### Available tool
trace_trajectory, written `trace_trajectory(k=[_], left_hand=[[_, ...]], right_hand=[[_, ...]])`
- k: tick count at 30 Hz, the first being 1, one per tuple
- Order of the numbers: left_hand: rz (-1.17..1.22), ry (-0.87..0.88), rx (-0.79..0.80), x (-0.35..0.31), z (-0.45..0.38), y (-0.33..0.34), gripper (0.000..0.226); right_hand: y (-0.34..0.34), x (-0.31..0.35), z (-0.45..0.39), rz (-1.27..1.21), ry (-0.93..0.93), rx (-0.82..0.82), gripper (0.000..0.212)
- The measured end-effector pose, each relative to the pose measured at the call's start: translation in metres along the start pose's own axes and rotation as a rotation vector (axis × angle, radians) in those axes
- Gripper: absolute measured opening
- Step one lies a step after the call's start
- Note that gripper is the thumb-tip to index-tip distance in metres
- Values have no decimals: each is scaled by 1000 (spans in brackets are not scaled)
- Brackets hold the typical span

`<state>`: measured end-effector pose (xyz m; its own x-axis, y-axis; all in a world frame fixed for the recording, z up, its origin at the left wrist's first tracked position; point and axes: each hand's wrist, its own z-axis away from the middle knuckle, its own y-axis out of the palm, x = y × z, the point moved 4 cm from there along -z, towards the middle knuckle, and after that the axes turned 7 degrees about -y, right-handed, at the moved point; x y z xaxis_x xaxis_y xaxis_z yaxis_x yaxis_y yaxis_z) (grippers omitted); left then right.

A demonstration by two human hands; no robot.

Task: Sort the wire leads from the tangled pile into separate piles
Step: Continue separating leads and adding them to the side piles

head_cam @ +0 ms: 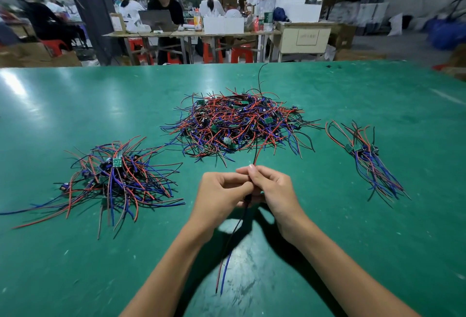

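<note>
Both hands are working one lead just above the green table point(75, 266): left hand point(222, 195) and right hand point(272, 190) are meeting fingertip to fingertip, each pinching the held wire lead point(235, 231) around its small dark body. Red/black tails are running up past the right thumb toward the big pile, and black, red and blue tails are hanging down between the forearms. The tangled pile point(239, 125) is sitting just beyond the hands, still the largest heap. A looser sorted pile point(116, 180) is lying well off to the left of the left hand, and a tidier bundle point(365, 160) with its wires roughly parallel is lying well off to the right of the right hand. Risks as I'm reading it: the upper tails are ending right at the near edge of the tangle, so pulling could be dragging neighbours along if they're snagged; can't tell if they're free. The left pile is already fanning out messily, so dropping another lead there carelessly could be re-tangling it. Misjudging which pile it belongs to is also possible; I can't make out what separates the types.
</note>
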<state>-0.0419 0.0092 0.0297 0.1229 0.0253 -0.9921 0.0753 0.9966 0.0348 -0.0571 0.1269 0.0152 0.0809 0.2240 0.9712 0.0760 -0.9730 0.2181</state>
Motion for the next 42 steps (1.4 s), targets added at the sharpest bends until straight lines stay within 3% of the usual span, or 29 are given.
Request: trace_trajectory(k=[6,11,17,22,27,29,33,35,38,42], left_hand=[[46,-49,-20,2,-2,-3,11],[-19,-63,31,6,-1,2,11],[-123,-159,219,7,3,7,15],[-230,-197,303,9,4,13,11],[-207,-203,314,6,7,10,11],[-142,-208,284,5,6,6,11],[-12,-211,231,2,1,-4,15],[53,-222,217,1,-2,-8,15],[127,-264,209,2,-4,-12,28],[158,-274,248,3,-4,-12,38]], right_hand=[[5,-4,-1,122,-24,39,33],[-2,-8,-2,314,-105,-150,27],[-22,5,-9,320,-115,-316,26],[-43,12,-19,148,20,-393,20],[-48,8,-17,-273,271,-323,19],[-49,11,-17,-356,275,-266,22],[-38,18,-19,62,148,27,42],[-28,15,-16,230,75,164,35],[-25,14,-16,261,-73,135,18],[-32,19,-17,224,-79,88,19]])
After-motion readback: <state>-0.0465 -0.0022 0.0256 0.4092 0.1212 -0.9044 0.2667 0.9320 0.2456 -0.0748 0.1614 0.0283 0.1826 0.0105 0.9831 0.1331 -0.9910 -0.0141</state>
